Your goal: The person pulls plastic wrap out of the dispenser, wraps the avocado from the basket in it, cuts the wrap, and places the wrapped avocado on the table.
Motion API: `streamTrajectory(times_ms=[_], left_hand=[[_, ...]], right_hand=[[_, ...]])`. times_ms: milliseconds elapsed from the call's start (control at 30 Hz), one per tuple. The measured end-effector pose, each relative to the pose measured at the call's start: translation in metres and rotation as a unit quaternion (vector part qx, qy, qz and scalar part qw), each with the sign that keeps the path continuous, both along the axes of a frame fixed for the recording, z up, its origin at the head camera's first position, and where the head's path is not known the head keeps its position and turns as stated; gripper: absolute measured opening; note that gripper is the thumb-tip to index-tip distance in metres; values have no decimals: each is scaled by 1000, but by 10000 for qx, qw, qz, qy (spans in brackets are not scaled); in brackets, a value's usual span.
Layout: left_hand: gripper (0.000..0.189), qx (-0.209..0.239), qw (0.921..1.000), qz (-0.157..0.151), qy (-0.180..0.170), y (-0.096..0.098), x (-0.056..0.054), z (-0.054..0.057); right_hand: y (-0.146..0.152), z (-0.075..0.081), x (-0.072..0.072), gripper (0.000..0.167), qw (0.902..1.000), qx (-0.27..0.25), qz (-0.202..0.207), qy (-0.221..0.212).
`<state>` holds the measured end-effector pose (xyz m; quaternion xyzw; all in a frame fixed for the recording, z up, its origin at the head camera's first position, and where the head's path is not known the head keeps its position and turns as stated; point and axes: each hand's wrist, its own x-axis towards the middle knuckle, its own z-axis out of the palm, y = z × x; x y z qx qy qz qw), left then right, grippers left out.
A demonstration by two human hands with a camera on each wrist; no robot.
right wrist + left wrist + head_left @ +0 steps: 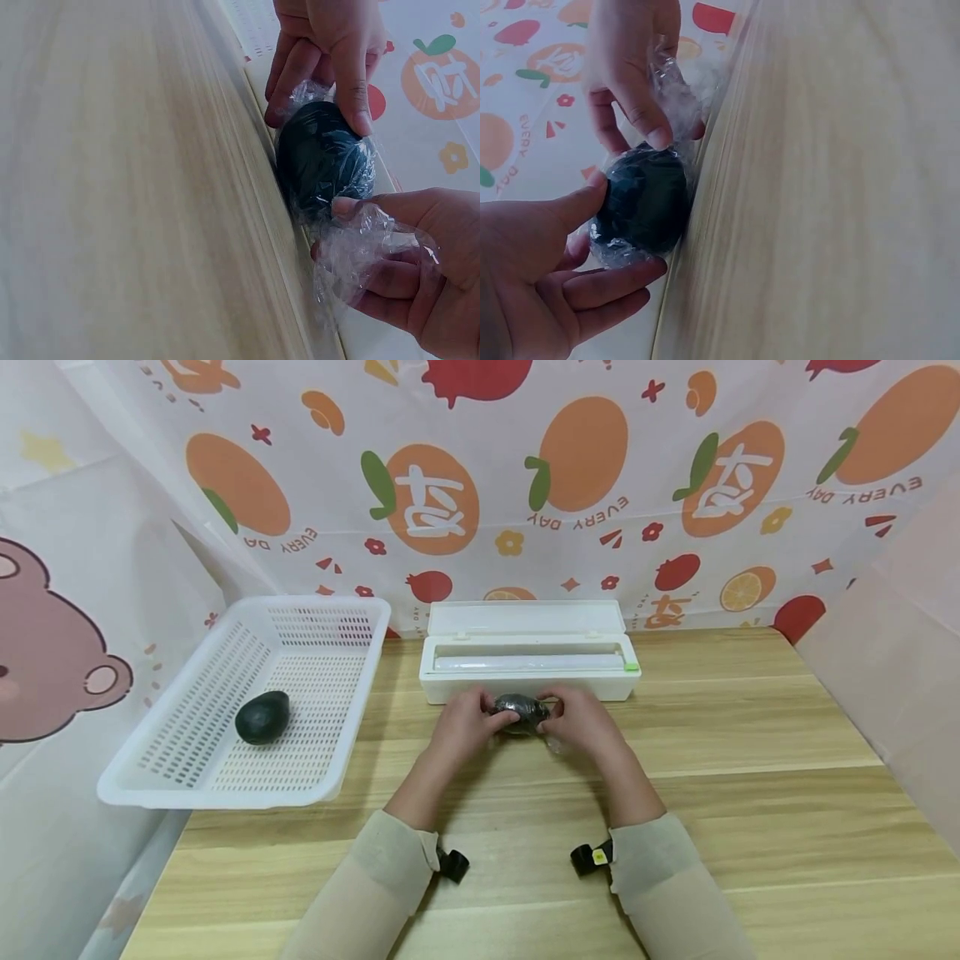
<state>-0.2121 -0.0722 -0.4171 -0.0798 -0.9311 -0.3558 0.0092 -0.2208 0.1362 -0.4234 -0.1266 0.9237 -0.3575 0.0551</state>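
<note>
A dark green avocado [519, 710] in clear cling film sits between both hands, just in front of a white film dispenser box [528, 681]. My left hand [467, 724] grips one end of it between thumb and fingers. At the other end my right hand [579, 718] pinches the fruit and its film. In the right wrist view, loose crumpled cling film [352, 262] trails from that end over the right fingers. The left wrist view shows the wrapped avocado [645, 199] with the left thumb and fingers on either side.
On the left stands a white perforated basket [352, 718] with one unwrapped dark avocado [262, 717] inside. The dispenser's lid [525, 618] is raised, showing a roll of film [528, 662]. Behind the wooden table [750, 827] hangs a fruit-patterned cloth [495, 560].
</note>
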Motion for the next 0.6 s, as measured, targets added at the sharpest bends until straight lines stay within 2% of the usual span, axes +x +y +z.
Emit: streamTrajectory(times_ms=[67,133,233,333,433,600], left_hand=[[48,73,9998,6,-191,0,0,2],[57,194,9986,-116,-475,-1,-1,4],[57,554,9927,-468,-969,-7,-1,8],[64,905,9847,-914,-1174,-14,-1,9],[72,886,9824,-1254,-1063,-16,-2,8],[67,228,9877,-1457,-522,-13,-2,4]], right_hand=[[-1,1,0,45,9998,-69,-166,-86],[-2,1,1,43,9995,-119,-267,-108],[-2,1,1,42,9992,-233,-324,-89],[-2,0,1,40,9985,-347,-424,-17],[-3,0,1,37,9970,-455,-622,80],[-5,1,1,31,9939,-568,-911,263]])
